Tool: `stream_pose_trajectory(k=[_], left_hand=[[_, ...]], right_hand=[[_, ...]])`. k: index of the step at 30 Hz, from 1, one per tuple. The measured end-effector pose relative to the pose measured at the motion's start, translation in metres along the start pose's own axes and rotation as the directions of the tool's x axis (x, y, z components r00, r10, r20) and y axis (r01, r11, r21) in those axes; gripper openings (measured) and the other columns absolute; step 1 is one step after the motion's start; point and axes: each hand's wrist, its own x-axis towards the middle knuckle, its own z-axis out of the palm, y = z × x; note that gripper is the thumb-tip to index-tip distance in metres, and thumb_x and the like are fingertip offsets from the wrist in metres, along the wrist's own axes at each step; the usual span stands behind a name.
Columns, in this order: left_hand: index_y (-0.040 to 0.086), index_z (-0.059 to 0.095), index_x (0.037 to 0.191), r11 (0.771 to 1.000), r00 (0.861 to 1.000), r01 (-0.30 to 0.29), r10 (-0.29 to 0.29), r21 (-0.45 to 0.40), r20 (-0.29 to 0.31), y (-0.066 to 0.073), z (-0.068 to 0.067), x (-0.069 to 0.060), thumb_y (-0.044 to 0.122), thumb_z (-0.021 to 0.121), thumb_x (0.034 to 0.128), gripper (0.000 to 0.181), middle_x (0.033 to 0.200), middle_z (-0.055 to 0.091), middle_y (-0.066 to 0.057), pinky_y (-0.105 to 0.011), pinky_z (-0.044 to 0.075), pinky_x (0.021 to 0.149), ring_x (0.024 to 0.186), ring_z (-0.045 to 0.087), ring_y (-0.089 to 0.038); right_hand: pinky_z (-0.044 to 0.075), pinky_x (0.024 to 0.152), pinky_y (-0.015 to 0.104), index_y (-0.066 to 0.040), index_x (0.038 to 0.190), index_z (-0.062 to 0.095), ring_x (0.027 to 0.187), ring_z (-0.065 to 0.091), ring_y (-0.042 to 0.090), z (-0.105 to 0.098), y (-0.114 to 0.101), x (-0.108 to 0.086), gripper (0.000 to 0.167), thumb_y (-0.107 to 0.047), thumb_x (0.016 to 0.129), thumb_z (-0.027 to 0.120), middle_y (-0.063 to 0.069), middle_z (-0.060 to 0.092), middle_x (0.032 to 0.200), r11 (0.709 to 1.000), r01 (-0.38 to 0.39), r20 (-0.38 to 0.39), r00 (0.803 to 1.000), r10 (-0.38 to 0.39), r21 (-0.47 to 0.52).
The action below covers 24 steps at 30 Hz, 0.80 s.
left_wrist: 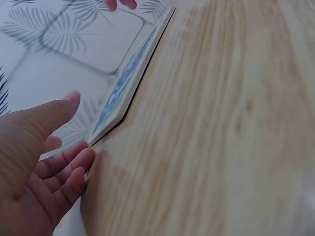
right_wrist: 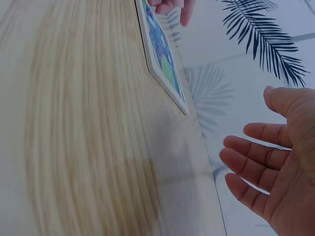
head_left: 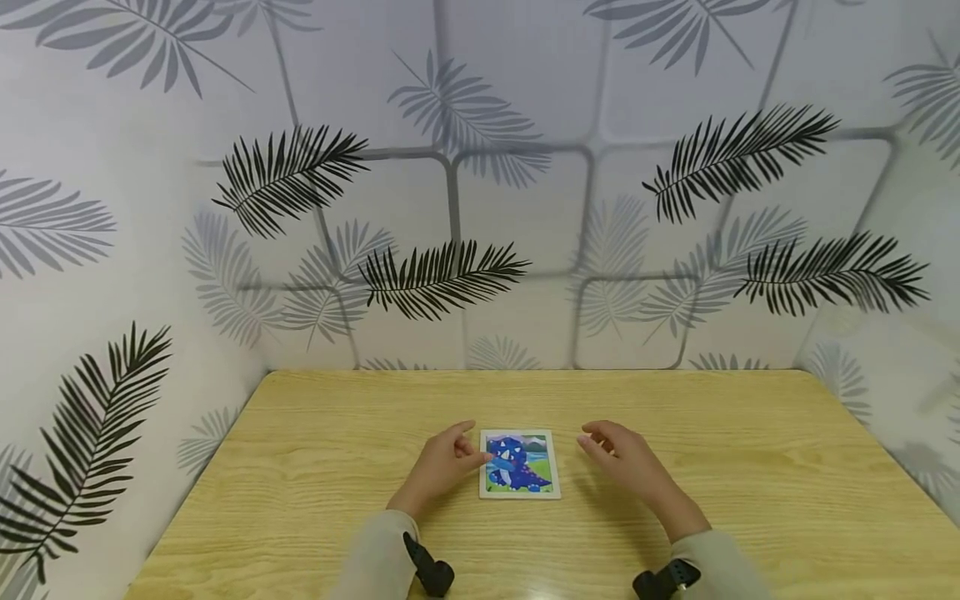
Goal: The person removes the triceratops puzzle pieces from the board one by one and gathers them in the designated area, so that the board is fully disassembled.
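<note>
A square picture board (head_left: 519, 465) with a pale frame and a blue dinosaur lies flat on the wooden table. At its left edge is my left hand (head_left: 442, 465), fingers relaxed, the thumb over the frame's edge in the head view. In the left wrist view the fingertips of the left hand (left_wrist: 44, 162) are by the near corner of the board (left_wrist: 120, 105); whether they touch it I cannot tell. My right hand (head_left: 630, 468) hovers to the right of the board, a gap between them. The right wrist view shows the right hand (right_wrist: 275, 157) with loosely bent, empty fingers, apart from the board (right_wrist: 165, 83).
The wooden table (head_left: 300, 467) extends around the board on all sides. Behind it and at both sides stand pale walls (head_left: 525, 317) with a leaf pattern. Each wrist wears a black strap with a small device, below the light sleeves (head_left: 378, 554).
</note>
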Motion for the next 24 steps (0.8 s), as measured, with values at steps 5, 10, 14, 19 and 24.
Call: stream_pose_trajectory(k=[5,10,14,19,24], left_hand=[[0.0,0.047,0.137,1.0,1.0,0.018,-0.018,-0.008,-0.022,0.0,0.005,0.004,0.026,0.073,0.0842,0.064,0.076,0.052,0.002,-0.027,0.039,0.066,0.066,0.044,-0.011],[0.002,0.05,0.135,0.999,0.998,0.042,-0.041,0.021,-0.039,0.0,0.006,0.006,0.027,0.074,0.0828,0.063,0.072,0.051,0.003,-0.027,0.038,0.065,0.063,0.044,-0.011],[0.003,0.054,0.132,0.997,0.998,0.024,-0.02,0.067,-0.057,-0.003,0.006,0.008,0.03,0.074,0.0819,0.06,0.07,0.05,0.004,-0.029,0.039,0.066,0.062,0.044,-0.011],[0.004,0.058,0.129,0.991,0.999,-0.016,0.022,0.133,-0.05,-0.007,0.008,0.009,0.033,0.075,0.0812,0.058,0.068,0.049,0.006,-0.029,0.039,0.067,0.062,0.045,-0.01],[0.006,0.064,0.117,0.983,0.997,-0.057,0.063,0.174,-0.032,-0.009,0.009,0.01,0.032,0.075,0.0816,0.045,0.068,0.046,0.007,-0.027,0.037,0.066,0.063,0.044,-0.009]], right_hand=[[0.047,0.075,0.034,0.0,0.119,0.061,0.086,0.055,0.018,0.017,-0.011,0.012,0.036,-0.027,0.096,0.057,0.007,0.063,0.1,0.998,-0.038,0.021,0.999,0.037,0.048],[0.045,0.072,0.029,-0.003,0.119,0.062,0.084,0.051,0.016,0.032,-0.019,0.025,0.032,-0.024,0.095,0.059,0.003,0.061,0.096,0.992,-0.065,0.039,0.997,0.061,0.107],[0.046,0.072,0.028,-0.003,0.117,0.063,0.083,0.051,0.017,0.043,-0.025,0.035,0.03,-0.02,0.093,0.062,0.003,0.061,0.094,0.988,-0.051,0.042,0.998,0.045,0.143],[0.046,0.071,0.027,-0.004,0.115,0.063,0.082,0.051,0.016,0.057,-0.03,0.046,0.028,-0.015,0.09,0.066,0.001,0.059,0.091,0.98,-0.057,0.08,0.996,0.042,0.192],[0.047,0.07,0.025,-0.004,0.115,0.063,0.078,0.052,0.014,0.07,-0.029,0.055,0.029,-0.018,0.09,0.066,0.0,0.06,0.089,0.977,-0.029,0.115,0.993,0.005,0.212]])
